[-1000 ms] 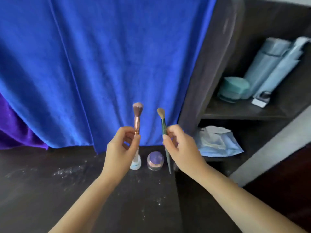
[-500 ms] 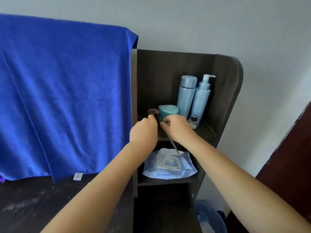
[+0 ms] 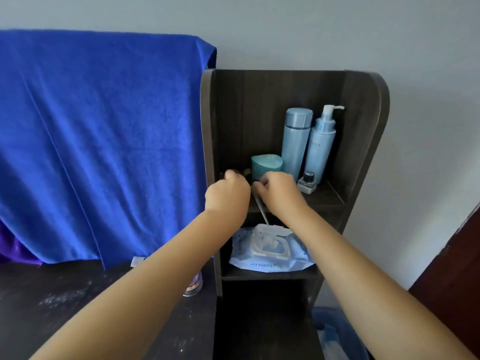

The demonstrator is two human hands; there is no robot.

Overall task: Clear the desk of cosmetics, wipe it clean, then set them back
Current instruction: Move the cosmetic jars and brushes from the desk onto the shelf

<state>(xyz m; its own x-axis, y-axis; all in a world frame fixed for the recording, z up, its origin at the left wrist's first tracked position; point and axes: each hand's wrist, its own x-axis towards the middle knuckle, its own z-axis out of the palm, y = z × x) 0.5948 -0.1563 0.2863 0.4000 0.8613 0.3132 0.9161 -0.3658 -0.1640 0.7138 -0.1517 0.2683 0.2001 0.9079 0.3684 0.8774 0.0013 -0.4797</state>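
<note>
Both my hands reach into the upper shelf [image 3: 327,201] of a dark wooden side unit. My left hand [image 3: 228,193] is closed around the rose-gold brush, whose dark bristle tip [image 3: 246,173] pokes out above my knuckles. My right hand [image 3: 279,190] grips the green brush, its thin handle [image 3: 261,211] slanting down below my fist. On the same shelf stand a teal jar [image 3: 266,165], two tall pale-blue bottles [image 3: 296,141] and a small ink-like bottle [image 3: 307,181]. A purple-lidded jar [image 3: 193,285] sits on the dusty dark desk [image 3: 52,302], partly hidden by my left forearm.
A pack of wet wipes [image 3: 270,252] lies on the lower shelf. A blue towel [image 3: 98,141] hangs behind the desk, with purple cloth [image 3: 15,253] at the far left. A blue bin [image 3: 335,333] sits on the floor at the right.
My hands carried the two brushes from above the desk over to the upper shelf. In the last half second they barely shifted.
</note>
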